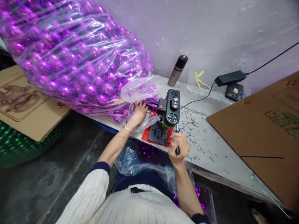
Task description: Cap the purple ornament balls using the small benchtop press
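Workbench [210, 146]: right hand [178, 147] holds press lever [177, 128], left hand [139, 112] touches bauble bag [70, 53].

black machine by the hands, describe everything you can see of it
The black machine is a small plastic-looking benchtop unit with a green band, a red switch on a side box, and knobs and round grilles on top. It stands upright on a black slotted base plate over a red mat near the table edge. The right hand grips its lever handle; a black cable leads off to the right. The left hand lies beside it.
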### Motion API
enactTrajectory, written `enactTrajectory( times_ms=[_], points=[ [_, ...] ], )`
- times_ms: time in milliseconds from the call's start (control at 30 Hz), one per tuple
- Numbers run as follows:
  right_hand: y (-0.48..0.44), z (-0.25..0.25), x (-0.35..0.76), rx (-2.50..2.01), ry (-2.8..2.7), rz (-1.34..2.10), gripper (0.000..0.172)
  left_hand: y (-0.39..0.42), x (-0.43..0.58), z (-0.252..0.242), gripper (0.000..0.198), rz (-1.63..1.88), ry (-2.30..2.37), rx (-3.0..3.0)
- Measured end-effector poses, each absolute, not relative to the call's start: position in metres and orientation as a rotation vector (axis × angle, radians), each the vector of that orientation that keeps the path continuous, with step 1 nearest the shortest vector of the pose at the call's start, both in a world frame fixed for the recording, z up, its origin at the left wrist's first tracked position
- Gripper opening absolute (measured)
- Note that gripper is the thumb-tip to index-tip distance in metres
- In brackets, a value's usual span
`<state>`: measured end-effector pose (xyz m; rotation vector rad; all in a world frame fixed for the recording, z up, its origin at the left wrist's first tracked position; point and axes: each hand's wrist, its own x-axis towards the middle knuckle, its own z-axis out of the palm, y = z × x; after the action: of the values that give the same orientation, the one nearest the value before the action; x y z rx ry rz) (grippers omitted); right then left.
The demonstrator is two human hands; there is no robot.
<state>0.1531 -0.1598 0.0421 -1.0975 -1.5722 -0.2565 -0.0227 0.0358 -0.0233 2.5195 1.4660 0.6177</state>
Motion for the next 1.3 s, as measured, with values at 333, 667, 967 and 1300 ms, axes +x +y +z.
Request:
enactTrajectory(
  times_ms=[333, 667, 967, 1300],
  points=[
    [-0.159, 0.041, 0.152, -1.076, -1.566, -0.233, 0.025, 0.019, -0.016, 0.010, 0.041, 0.323, 1.586, 2.493],
    [-0.157, 0.047, 0.153, -1.091, -1.557, -0.239, 0.024, -0.060, -0.033, 0.007, 0.046, 1.050, 0.952, 0.642],
    [-0.153, 0.065, 0.155, -1.100, -1.552, -0.195, 0.025, -0.096, -0.007, -0.022, 0.060, 1.057, 0.943, 0.787],
    [-0.153, 0.071, 0.157, -1.126, -1.557, -0.196, 0.024, -0.091, 0.010, -0.069, 0.067, 1.071, 1.211, 1.815]
  ],
)
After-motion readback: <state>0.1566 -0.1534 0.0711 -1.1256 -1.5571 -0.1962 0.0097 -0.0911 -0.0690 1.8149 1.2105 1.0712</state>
